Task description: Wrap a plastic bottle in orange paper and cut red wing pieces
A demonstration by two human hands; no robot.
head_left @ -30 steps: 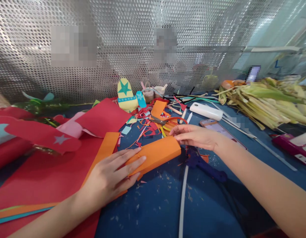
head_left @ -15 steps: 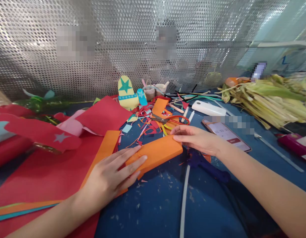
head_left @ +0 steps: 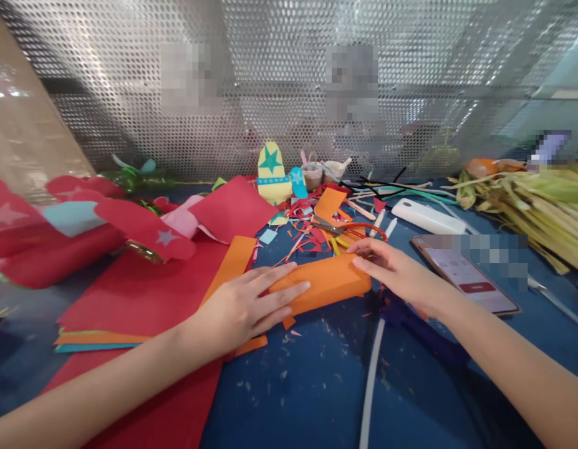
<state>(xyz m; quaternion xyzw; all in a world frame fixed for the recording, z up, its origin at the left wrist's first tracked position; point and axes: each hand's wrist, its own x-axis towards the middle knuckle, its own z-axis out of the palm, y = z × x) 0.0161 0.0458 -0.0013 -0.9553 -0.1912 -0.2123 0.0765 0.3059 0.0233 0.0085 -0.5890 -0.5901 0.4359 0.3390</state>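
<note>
Perforated metal panel (head_left: 274, 75), curled orange paper (head_left: 333, 284)

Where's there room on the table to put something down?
Try the blue table in front of the held orange paper, between the red paper and white strip; only tiny bits lie there. Right of the strip is too shadowy to judge. Behind the orange paper it's crowded with scissors and scraps.

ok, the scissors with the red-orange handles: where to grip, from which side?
I'd grip the handle loops, coming from the right: the scissors lie with loops to the right and blades leftward among paper scraps. The right hand is just nearer the viewer.
</note>
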